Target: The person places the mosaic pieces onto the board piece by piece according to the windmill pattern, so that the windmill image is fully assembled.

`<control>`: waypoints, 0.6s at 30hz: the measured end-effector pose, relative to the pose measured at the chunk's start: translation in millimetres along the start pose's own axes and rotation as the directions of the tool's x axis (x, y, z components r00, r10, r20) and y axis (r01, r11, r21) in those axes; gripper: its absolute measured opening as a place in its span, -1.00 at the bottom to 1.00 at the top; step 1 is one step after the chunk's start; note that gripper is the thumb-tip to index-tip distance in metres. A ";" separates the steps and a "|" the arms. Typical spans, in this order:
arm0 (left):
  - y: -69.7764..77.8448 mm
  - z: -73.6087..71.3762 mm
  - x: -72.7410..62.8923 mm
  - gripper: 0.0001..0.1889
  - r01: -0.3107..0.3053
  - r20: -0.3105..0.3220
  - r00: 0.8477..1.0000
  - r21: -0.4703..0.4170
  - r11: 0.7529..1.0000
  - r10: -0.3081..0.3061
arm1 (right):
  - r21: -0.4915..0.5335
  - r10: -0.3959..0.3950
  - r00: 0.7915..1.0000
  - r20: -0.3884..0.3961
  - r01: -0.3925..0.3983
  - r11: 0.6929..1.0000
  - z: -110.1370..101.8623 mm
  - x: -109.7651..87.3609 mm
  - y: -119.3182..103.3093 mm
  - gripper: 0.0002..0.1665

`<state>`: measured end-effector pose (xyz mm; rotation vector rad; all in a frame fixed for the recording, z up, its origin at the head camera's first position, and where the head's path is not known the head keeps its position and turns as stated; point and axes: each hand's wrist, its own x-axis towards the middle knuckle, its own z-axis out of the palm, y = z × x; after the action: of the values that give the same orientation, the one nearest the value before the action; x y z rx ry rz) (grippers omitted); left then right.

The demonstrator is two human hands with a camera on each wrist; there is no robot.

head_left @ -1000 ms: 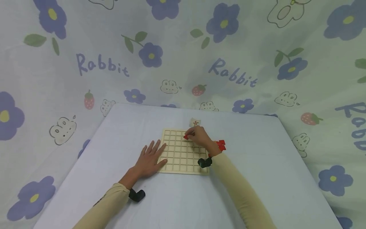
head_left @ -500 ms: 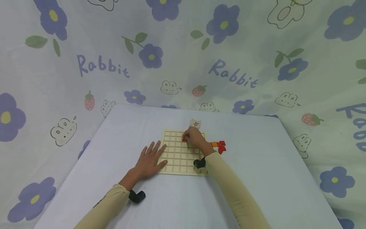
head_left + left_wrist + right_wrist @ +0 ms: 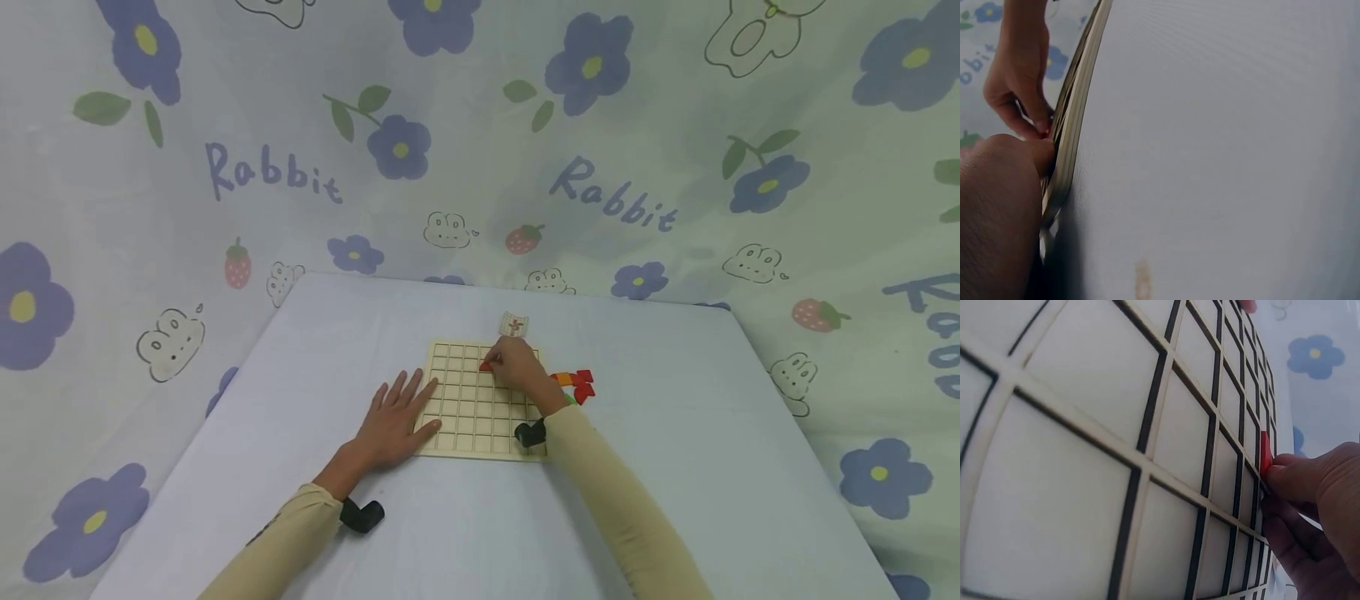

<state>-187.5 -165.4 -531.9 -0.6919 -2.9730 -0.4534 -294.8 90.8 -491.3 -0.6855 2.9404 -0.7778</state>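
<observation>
A pale wooden grid board (image 3: 465, 408) lies on the table, divided into square cells by raised strips. My left hand (image 3: 392, 423) rests flat on its left edge, fingers spread. Over the far part of the board, my right hand (image 3: 516, 364) pinches a small red tile (image 3: 485, 366) between thumb and fingers. From the right wrist, the red tile (image 3: 1265, 453) stands up from the grid at the thumb tip (image 3: 1285, 472). In the left wrist view, the left hand (image 3: 1000, 200) covers part of the board's side (image 3: 1079, 106), and the right hand (image 3: 1019, 87) reaches down beyond it.
Several red and orange tiles (image 3: 583, 387) lie to the right of the board, with a bit of green partly hidden by the right forearm. A small printed card (image 3: 513, 324) lies just behind the board. Patterned cloth (image 3: 450, 125) hangs behind the white table (image 3: 675, 467).
My right hand has brought the red tile slightly nearer and lower onto the board; its forearm has swung left and then slightly back right. The left hand stays in place.
</observation>
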 end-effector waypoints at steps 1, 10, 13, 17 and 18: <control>0.2 0.4 0.3 -0.22 -0.001 -0.001 1.000 0.001 1.000 0.001 | 0.013 -0.002 1.000 -0.003 0.002 1.000 -1.2 -1.8 1.0 -0.85; 2.1 -1.1 2.1 -0.20 0.007 -0.002 1.000 0.012 1.000 -0.007 | 0.058 0.037 0.999 -0.018 -0.036 0.998 -11.6 -17.3 24.2 -0.83; 0.2 0.7 1.7 -0.20 0.008 -0.008 1.000 0.009 1.000 -0.008 | 0.044 0.057 0.998 -0.024 -0.055 0.998 -17.7 -23.9 33.1 -0.82; -0.9 3.2 1.9 -0.19 0.005 -0.012 1.000 0.002 1.000 -0.005 | -0.004 0.075 0.997 -0.030 -0.075 0.997 -30.8 -35.2 46.0 -0.79; -1.1 3.8 2.0 -0.19 0.004 -0.015 1.000 0.000 1.000 -0.004 | -0.025 0.079 0.996 -0.029 -0.079 0.997 -33.6 -37.7 50.9 -0.77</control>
<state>-189.8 -164.4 -535.6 -0.6801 -2.9605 -0.4561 -286.0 161.9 -489.4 -0.5604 2.9873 -0.7504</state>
